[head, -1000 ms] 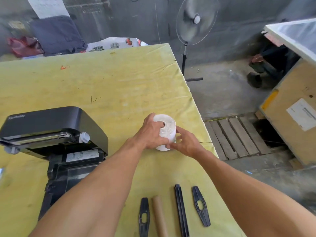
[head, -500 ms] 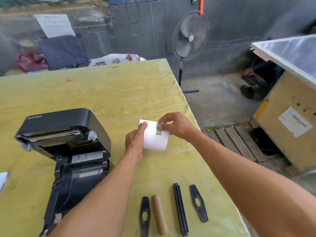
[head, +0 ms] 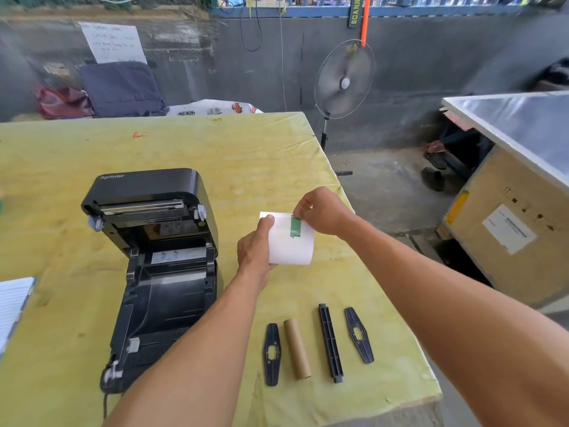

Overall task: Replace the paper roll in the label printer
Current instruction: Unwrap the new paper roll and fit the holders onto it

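The left hand (head: pixel 257 252) is gripping the paper roll (head: pixel 291 241) while the right hand (head: pixel 323 212) is pinching its green tape (head: pixel 295 227), beside the open, empty label printer (head: pixel 154 266).

notepad (head: pixel 14 306) cropped, wall notice (head: pixel 113 42) illegible

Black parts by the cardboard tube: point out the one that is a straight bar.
The black spindle bar, just right of the cardboard tube: long, narrow and straight. The two flat guide plates widen mid-length around cut-out holes.
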Action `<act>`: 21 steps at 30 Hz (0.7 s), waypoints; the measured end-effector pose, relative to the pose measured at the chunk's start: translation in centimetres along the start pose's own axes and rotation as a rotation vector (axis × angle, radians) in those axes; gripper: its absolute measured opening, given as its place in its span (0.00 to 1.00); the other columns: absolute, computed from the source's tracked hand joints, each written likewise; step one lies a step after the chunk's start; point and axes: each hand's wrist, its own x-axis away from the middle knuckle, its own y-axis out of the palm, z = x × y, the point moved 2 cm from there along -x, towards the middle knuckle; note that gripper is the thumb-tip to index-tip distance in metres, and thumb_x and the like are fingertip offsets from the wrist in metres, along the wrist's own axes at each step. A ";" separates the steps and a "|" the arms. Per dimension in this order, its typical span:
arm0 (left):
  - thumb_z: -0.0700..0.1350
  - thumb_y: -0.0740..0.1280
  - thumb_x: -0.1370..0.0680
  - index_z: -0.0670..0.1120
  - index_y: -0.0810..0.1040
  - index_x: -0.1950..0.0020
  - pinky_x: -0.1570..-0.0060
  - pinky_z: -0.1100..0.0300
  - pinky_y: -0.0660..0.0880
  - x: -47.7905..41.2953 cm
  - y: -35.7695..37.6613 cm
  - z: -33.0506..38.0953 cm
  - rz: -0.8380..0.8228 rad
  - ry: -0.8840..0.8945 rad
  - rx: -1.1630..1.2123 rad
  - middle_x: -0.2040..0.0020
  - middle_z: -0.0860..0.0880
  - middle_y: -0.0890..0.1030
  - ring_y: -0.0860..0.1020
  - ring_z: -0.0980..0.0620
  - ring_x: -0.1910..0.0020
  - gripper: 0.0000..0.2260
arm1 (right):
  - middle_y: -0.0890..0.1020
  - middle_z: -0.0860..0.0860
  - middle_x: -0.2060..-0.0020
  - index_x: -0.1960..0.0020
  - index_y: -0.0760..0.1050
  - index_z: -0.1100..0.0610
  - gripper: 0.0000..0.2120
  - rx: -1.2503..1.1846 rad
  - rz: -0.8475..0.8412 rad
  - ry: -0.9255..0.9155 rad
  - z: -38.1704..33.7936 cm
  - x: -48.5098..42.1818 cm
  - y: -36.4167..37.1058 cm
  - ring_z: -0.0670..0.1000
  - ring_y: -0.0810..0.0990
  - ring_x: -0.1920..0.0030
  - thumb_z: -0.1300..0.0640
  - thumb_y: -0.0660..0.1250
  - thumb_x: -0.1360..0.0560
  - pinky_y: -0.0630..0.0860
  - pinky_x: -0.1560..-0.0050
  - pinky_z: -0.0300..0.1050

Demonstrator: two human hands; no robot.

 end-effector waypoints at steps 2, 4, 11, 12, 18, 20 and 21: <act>0.55 0.69 0.26 0.47 0.79 0.56 0.51 0.46 0.80 0.2 0.0 0.1 -0.001 -0.005 0.006 0.53 0.44 0.81 0.81 0.42 0.52 0.12 | 0.81 0.49 0.58 0.55 0.83 0.59 0.12 -0.003 0.018 -0.017 -0.3 0.6 -0.3 0.53 0.77 0.52 0.64 0.61 0.21 0.70 0.55 0.41; 0.55 0.69 0.26 0.47 0.79 0.56 0.50 0.46 0.79 0.4 0.0 0.1 0.004 -0.014 0.017 0.53 0.44 0.81 0.81 0.42 0.52 0.12 | 0.83 0.51 0.54 0.54 0.84 0.59 0.12 -0.004 0.035 -0.052 -0.4 1.0 -0.6 0.53 0.79 0.48 0.64 0.61 0.21 0.70 0.53 0.41; 0.56 0.70 0.31 0.47 0.78 0.55 0.51 0.47 0.81 1.0 0.3 0.4 0.040 -0.071 0.072 0.49 0.43 0.82 0.82 0.41 0.49 0.13 | 0.85 0.50 0.50 0.58 0.84 0.54 0.11 0.004 0.071 -0.126 -0.4 2.2 -1.0 0.55 0.80 0.44 0.62 0.64 0.22 0.75 0.46 0.48; 0.56 0.70 0.31 0.46 0.78 0.56 0.53 0.48 0.81 1.1 0.2 0.4 0.046 -0.074 0.075 0.48 0.42 0.82 0.82 0.40 0.49 0.14 | 0.85 0.50 0.50 0.57 0.84 0.55 0.11 0.006 0.068 -0.131 -0.3 2.3 -1.1 0.55 0.80 0.44 0.61 0.64 0.22 0.76 0.45 0.48; 0.56 0.70 0.32 0.47 0.79 0.56 0.58 0.51 0.81 1.4 0.0 0.3 0.043 -0.043 0.047 0.48 0.42 0.82 0.82 0.41 0.51 0.14 | 0.84 0.49 0.56 0.57 0.83 0.57 0.09 -0.020 0.121 -0.107 0.2 2.1 -1.1 0.52 0.80 0.53 0.64 0.66 0.23 0.74 0.58 0.41; 0.56 0.70 0.32 0.47 0.79 0.57 0.56 0.50 0.81 1.4 -0.1 0.3 0.030 -0.032 0.036 0.50 0.43 0.82 0.82 0.42 0.51 0.14 | 0.83 0.46 0.60 0.57 0.83 0.57 0.09 0.003 0.143 -0.106 0.2 1.8 -1.2 0.51 0.79 0.55 0.65 0.65 0.23 0.74 0.61 0.38; 0.56 0.70 0.31 0.47 0.78 0.57 0.54 0.48 0.81 1.4 -0.1 0.4 0.023 -0.026 0.028 0.51 0.43 0.81 0.82 0.42 0.52 0.13 | 0.82 0.46 0.61 0.57 0.83 0.57 0.09 0.009 0.143 -0.101 0.2 1.7 -1.2 0.51 0.79 0.55 0.65 0.65 0.23 0.74 0.61 0.38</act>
